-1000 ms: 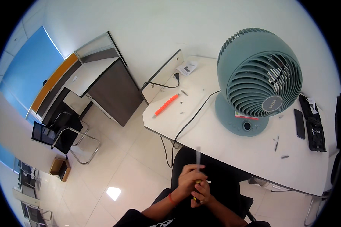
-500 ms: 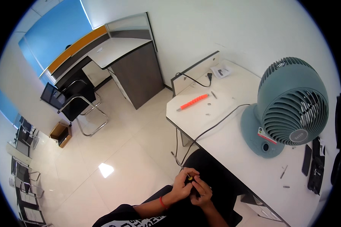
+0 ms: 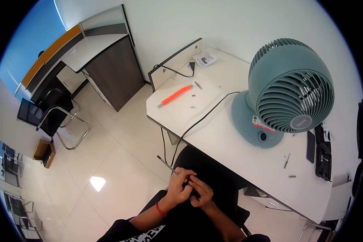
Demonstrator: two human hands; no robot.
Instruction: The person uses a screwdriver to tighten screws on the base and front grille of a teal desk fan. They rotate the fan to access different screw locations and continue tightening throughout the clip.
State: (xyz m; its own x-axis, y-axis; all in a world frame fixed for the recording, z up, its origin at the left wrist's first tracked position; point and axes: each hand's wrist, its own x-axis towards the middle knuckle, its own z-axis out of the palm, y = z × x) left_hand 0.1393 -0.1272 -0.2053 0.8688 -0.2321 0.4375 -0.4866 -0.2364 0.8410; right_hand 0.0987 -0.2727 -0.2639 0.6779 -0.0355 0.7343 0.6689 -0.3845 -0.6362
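Observation:
My left hand point(image 3: 178, 188), with a red band at its wrist, is closed around a screwdriver point(image 3: 167, 165). The thin metal shaft sticks out up and to the left over the floor, ending in a dark tip. A bit of yellow and black handle shows between my hands. My right hand point(image 3: 201, 193) is closed at the handle's other end, its fingertips meeting those of the left. Most of the handle is hidden by fingers. Both hands are above my lap, off the desk's front edge.
On the white desk point(image 3: 213, 141) stands a green-grey fan point(image 3: 292, 88), its black cord running over the front edge. An orange flexible shaft point(image 3: 176, 95), small metal bits, a plug point(image 3: 192, 66), a leaflet point(image 3: 205, 60), a phone point(image 3: 310, 147) and a black tool case point(image 3: 323, 157) lie around it.
The view has swung, so the desk and fan sit further left and higher in the picture. My hands stay together on the screwdriver, with the fingers slightly shifted.

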